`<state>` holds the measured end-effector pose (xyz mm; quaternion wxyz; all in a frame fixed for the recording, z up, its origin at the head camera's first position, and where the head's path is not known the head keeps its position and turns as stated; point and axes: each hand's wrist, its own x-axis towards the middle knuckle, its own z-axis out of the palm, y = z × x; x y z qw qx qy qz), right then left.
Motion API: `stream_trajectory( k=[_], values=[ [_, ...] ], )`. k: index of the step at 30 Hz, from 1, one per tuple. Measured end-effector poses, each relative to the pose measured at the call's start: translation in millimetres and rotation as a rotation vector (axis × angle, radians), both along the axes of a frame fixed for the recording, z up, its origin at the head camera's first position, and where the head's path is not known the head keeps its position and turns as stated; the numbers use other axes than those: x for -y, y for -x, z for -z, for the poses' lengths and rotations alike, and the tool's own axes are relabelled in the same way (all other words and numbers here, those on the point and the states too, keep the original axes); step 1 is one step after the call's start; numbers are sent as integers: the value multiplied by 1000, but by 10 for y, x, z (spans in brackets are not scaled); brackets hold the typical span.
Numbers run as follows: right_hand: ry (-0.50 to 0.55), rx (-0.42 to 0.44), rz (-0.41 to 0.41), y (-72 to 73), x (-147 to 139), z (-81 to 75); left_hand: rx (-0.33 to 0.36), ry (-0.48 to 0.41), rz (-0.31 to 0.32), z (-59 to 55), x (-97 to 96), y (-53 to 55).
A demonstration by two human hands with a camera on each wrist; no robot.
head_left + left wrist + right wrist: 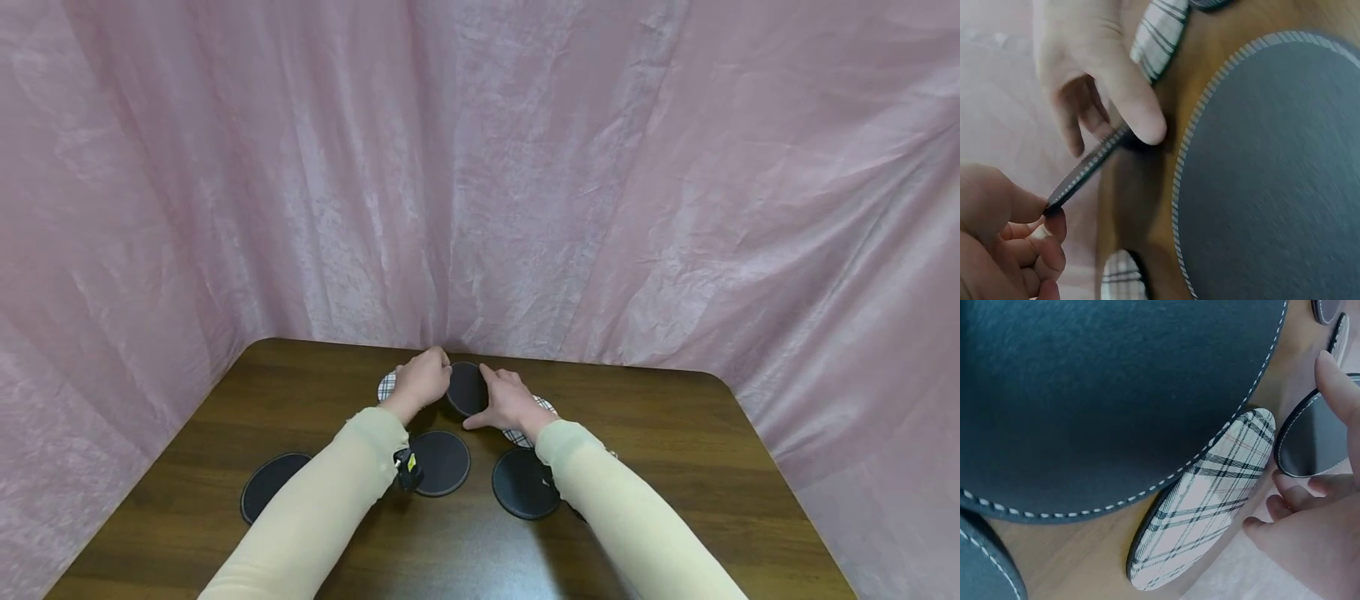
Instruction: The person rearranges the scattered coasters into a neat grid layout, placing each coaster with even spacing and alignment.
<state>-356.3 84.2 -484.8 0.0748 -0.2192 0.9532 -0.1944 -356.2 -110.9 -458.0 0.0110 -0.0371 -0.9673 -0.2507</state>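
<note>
A round black coaster (pixel 465 390) with pale edge stitching is tilted up off the table near its back edge. My left hand (pixel 425 379) pinches its rim between thumb and fingertips; in the left wrist view the coaster (pixel 1088 165) appears nearly edge-on. My right hand (pixel 512 402) spans the opposite side, thumb and index finger spread apart at the rim. A plaid coaster (pixel 386 386) lies partly under the left hand. Another plaid coaster (pixel 1210 500) lies beneath the right wrist, white with dark lines.
Black coasters lie nearer me on the brown wooden table (pixel 660 483): one in the middle (pixel 442 463), one by the right forearm (pixel 527 483) and one at the left (pixel 272 483), partly behind the left sleeve. A pink curtain (pixel 525 167) hangs behind the table.
</note>
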Motion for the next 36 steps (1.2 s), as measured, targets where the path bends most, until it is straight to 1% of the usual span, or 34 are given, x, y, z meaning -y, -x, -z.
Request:
stream_trajectory(
  k=[2,5,9,14,18,21,24,27,31,34,36],
  values=[
    [29,-6,1,-4,-10,-14,2,-39,-1,-63,-4,-20],
    [51,-15,6,-5,-52,-65,-15,-59,-4,-140,-28,-38],
    [64,-18,22,7,-152,-188,-58,-42,2,-214,-99,-2],
    [75,-13,59,5,-287,-298,-125,-5,42,-303,-219,24],
    [75,-48,65,-9,-383,-371,-160,22,65,-345,-304,34],
    [74,-90,73,-34,-459,-410,-179,35,91,-349,-361,43],
    [69,-100,86,-76,-546,-417,-184,51,119,-320,-419,34],
    [76,-71,102,-120,-633,-406,-181,60,144,-294,-483,6],
    [92,-35,121,-176,-739,-393,-159,61,185,-285,-577,-47],
    [76,-39,119,-196,-801,-377,-137,72,208,-270,-626,-75],
    [58,-45,115,-203,-837,-361,-125,81,218,-240,-651,-84]
  ],
)
